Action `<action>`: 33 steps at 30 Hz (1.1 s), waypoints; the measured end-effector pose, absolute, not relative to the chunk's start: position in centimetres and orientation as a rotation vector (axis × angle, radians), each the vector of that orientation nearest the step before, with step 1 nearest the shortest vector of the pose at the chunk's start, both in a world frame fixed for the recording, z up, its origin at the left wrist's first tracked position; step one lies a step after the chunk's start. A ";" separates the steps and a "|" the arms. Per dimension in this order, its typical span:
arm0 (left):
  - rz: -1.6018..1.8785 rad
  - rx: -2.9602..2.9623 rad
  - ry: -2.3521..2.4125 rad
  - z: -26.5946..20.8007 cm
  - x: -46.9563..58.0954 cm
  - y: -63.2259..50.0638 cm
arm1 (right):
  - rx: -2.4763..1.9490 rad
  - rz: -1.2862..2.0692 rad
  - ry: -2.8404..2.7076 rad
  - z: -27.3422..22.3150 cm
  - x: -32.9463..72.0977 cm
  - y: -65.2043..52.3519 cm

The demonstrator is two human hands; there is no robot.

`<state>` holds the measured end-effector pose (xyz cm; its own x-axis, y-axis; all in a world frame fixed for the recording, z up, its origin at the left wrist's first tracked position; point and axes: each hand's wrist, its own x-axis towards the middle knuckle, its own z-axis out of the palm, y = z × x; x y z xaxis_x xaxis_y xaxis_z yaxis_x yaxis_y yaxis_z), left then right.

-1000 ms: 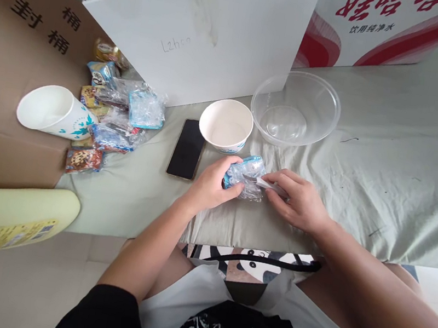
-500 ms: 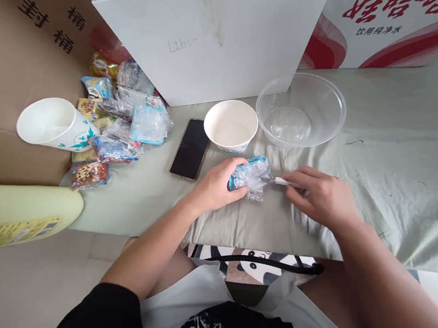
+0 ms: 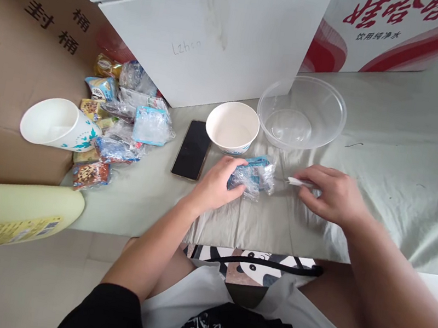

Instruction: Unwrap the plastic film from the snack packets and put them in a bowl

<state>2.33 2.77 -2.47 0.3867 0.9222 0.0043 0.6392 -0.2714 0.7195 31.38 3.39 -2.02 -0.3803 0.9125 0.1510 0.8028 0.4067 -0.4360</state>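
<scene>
My left hand is closed around a blue packet in crinkled clear plastic wrap, thumb below and fingers above, on the cloth-covered table. Off to the right, my right hand pinches a small white-handled knife. Its thin blade points left toward the packet and is smeared, so I cannot tell whether the tip touches the wrap. Just above the packet stands a white paper bowl, with only a pale inside showing. A clear plastic bowl stands beside it.
A black phone lies left of the paper bowl. Several wrapped snacks are piled farther left, with a tipped paper cup against a brown carton. White boxes stand behind. A yellow bottle-like container is at the lower left.
My right hand has drawn the knife to the right, away from the packet. The packet has turned slightly in my left hand, showing more of its blue face.
</scene>
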 end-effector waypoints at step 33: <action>0.677 2.090 1.208 -2.3 2.4 2.7 | -1.326 0.277 -2.159 -3.4 30.7 3.5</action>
<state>2.39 2.70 -2.27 0.4493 0.8852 0.1210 0.5651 -0.3864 0.7290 30.68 3.53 -3.43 -0.3344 0.8670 0.3695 0.7458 0.4831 -0.4587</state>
